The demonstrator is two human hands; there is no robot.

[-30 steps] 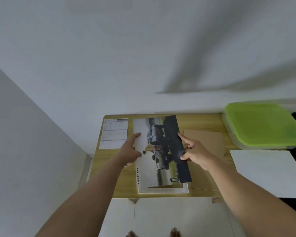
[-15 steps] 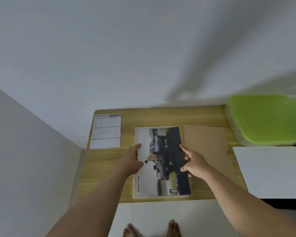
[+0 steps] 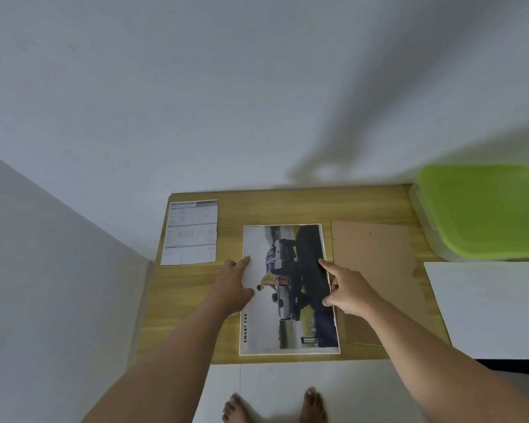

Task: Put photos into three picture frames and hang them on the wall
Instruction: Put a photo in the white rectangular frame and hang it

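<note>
A car photo (image 3: 290, 300) marked "SMART CAB" lies flat in a thin white picture frame (image 3: 287, 354) in the middle of the wooden table (image 3: 287, 206). My left hand (image 3: 234, 283) rests on the photo's left edge with its fingers spread. My right hand (image 3: 345, 288) touches the photo's right edge, index finger pointing forward and thumb on the print. A brown backing board (image 3: 376, 270) lies on the table just to the right of the frame.
A printed "SPECIFICATION" sheet (image 3: 191, 232) lies at the table's back left. A green-lidded plastic box (image 3: 483, 209) stands at the back right. A white sheet (image 3: 489, 306) lies in front of it. Walls close in behind and to the left. My bare feet (image 3: 275, 407) show below.
The photo, held tilted above the frame a second ago, now lies flat in it. Both hands came down with it and stay on its side edges.
</note>
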